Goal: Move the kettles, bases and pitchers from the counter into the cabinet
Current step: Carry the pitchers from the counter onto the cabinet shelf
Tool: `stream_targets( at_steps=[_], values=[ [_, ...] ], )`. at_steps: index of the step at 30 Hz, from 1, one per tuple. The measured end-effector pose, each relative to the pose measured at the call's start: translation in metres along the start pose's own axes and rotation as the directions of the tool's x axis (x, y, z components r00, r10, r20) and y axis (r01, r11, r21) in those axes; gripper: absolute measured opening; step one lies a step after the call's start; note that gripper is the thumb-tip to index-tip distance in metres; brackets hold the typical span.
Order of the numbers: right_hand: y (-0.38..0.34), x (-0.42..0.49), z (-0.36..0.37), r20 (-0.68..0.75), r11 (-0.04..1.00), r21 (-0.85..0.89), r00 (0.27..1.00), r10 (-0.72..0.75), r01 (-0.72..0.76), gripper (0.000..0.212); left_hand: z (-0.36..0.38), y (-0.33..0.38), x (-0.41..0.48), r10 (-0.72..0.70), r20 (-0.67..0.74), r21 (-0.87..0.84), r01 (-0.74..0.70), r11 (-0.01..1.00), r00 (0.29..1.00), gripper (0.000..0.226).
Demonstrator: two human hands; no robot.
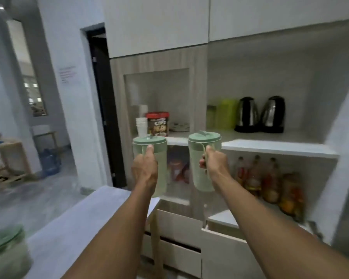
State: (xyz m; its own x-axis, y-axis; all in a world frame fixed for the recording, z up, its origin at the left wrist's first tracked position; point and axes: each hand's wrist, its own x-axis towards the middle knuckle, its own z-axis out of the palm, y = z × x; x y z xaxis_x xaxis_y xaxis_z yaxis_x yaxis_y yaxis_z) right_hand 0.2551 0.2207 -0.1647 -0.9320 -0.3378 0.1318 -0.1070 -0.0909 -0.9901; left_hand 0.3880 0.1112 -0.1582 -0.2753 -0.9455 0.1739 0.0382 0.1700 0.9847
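My left hand point(144, 170) grips the handle of a pale green lidded pitcher point(159, 170), held up in front of the cabinet. My right hand point(214, 162) grips the handle of a second green pitcher point(197, 164) beside it. Both pitchers hang upright in the air below the white shelf edge point(278, 148). Two black and steel kettles point(247, 114) point(273, 114) stand on their bases at the back of that shelf. A third green pitcher point(6, 250), blurred, sits on the grey counter point(73, 228) at the bottom left.
Green containers point(224, 115) stand left of the kettles. The left niche holds stacked white cups point(141, 126) and a red-lidded jar point(157, 123). Several bottles point(268, 178) fill the lower shelf. A drawer point(224, 234) below stands slightly open. A dark doorway point(101, 97) lies left.
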Motion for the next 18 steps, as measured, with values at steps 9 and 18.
stream_targets(
  at_steps=[9, 18],
  values=[
    [-0.020, 0.184, -0.186, -0.288, 0.993, -0.054, 0.951, -0.112, 0.100, 0.035, 0.304, 0.035, 0.001, 0.051, 0.284, -0.105, -0.022, 0.994, 0.957, 0.055],
    [0.001, 0.362, -0.281, -0.388, 0.995, -0.078, 0.917, -0.091, 0.066, 0.037, 0.537, 0.044, 0.043, -0.047, 0.438, -0.050, 0.076, 0.996, 0.898, 0.055]
  ],
)
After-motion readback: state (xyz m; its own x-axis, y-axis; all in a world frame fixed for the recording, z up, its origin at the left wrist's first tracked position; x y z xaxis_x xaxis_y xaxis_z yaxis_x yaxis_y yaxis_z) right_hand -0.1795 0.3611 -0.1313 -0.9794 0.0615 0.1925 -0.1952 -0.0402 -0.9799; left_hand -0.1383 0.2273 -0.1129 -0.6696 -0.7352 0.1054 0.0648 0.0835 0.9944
